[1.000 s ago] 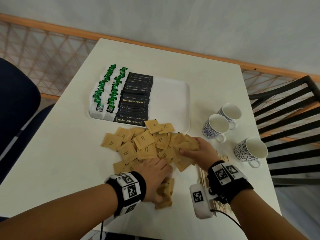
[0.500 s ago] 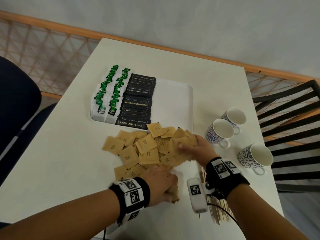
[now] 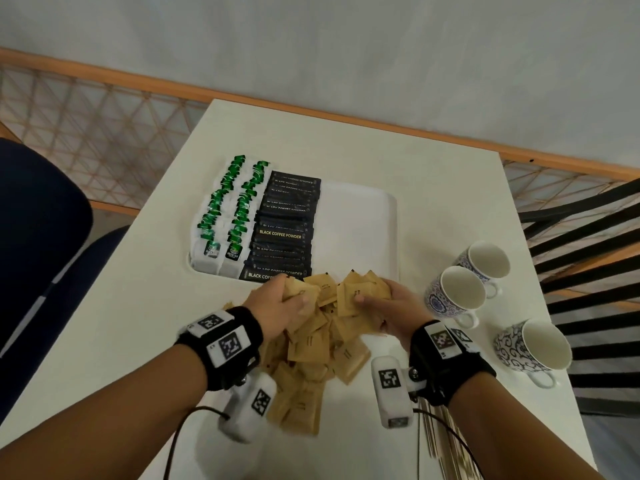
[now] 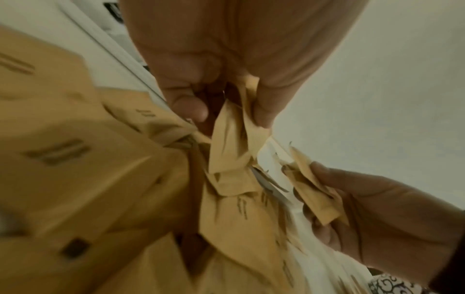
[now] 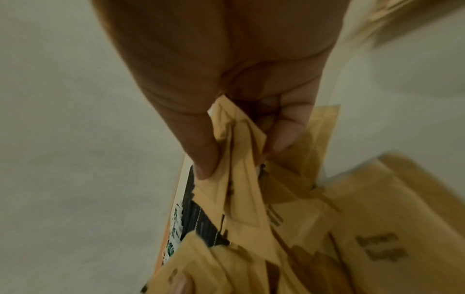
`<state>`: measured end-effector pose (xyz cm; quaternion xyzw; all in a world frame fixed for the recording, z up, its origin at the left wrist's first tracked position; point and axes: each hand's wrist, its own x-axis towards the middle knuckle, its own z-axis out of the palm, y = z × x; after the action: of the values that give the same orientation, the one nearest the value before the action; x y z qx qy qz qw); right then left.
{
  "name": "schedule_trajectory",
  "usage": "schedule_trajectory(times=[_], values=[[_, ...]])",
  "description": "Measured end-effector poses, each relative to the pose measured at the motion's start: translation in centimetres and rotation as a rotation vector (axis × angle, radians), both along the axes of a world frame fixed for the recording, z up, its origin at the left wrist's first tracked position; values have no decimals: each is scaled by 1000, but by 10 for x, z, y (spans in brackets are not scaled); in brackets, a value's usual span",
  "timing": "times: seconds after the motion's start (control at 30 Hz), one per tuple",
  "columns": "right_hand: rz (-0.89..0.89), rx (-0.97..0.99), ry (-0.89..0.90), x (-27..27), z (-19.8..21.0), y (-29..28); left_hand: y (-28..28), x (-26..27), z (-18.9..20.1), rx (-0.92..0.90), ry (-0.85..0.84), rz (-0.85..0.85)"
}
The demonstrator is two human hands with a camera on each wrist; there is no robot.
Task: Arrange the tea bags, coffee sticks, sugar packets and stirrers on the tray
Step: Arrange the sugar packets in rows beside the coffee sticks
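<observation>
A white tray (image 3: 360, 216) holds two rows of green-tagged tea bags (image 3: 228, 216) on its left and a row of black coffee sticks (image 3: 284, 230) beside them; its right half is bare. Brown sugar packets (image 3: 311, 348) lie heaped on the table just before the tray. My left hand (image 3: 287, 299) grips a bunch of packets at the tray's near edge, pinched between thumb and fingers (image 4: 226, 113). My right hand (image 3: 384, 299) grips another bunch (image 5: 241, 155) next to it. Wooden stirrers (image 3: 440, 438) lie under my right forearm, partly hidden.
Three patterned cups (image 3: 457, 296) stand on the table to the right of my hands. A dark blue chair (image 3: 38, 237) is at the left and a black slatted chair (image 3: 588, 237) at the right. The table (image 3: 433, 188) ends near the stirrers.
Both hands have lifted off the spread packets and moved toward the tray's near edge, each now gripping a bunch. The loose packets are gathered into a tighter heap.
</observation>
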<state>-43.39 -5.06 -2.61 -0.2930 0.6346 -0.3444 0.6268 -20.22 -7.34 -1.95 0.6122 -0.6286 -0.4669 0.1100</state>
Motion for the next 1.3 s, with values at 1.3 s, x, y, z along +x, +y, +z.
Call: schedule_trajectory(times=[1.3], values=[[305, 2, 315, -23, 14, 13, -39, -57, -2, -431, -400, -606]])
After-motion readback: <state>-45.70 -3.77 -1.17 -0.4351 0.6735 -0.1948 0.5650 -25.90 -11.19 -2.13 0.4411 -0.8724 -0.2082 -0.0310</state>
